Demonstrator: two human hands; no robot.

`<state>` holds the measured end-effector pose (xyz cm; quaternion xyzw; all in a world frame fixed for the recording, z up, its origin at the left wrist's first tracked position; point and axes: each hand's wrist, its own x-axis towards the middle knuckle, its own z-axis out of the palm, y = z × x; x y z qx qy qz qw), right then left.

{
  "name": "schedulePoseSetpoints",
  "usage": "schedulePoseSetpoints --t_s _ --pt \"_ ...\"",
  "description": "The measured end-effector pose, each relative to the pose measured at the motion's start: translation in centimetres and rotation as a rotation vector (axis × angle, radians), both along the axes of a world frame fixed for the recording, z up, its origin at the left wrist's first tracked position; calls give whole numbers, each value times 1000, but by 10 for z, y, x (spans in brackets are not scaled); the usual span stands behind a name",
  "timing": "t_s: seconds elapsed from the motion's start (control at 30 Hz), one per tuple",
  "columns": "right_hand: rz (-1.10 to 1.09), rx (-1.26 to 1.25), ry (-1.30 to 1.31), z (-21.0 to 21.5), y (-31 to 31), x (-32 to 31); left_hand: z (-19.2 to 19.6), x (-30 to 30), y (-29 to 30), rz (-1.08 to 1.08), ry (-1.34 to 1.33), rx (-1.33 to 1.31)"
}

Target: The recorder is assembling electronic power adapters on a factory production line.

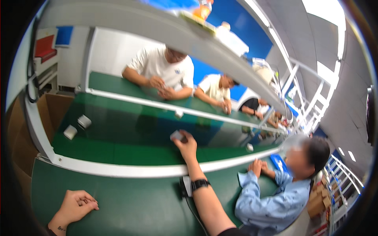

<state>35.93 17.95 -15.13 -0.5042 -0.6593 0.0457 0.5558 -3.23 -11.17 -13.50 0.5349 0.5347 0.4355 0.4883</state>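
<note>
Block point(176, 135), wht., is pinched in R hand point(187, 144) over grn. belt point(114, 152); rail point(118, 169) crossed by forearm point(210, 204). L hand point(80, 205) well apart, half-curled over bench point(134, 202), grip can't be told. 2 pcs point(84, 121) seen at L.

green belt point(90, 145): two white blocks point(70, 132) left, white piece point(250, 147) right.
</note>
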Motion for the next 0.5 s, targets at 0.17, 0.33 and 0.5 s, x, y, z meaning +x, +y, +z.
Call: schedulePoseSetpoints --t_s 0.17,0.33,0.5 --pt "-106 -9 -155 0 -11 10 1 -2 4 -76 78 31" --pt "-74 -36 -114 0 -8 6 2 -5 0 -95 52 10" --pt "-36 -38 -138 -5 -1 11 3 -5 7 -126 100 34"
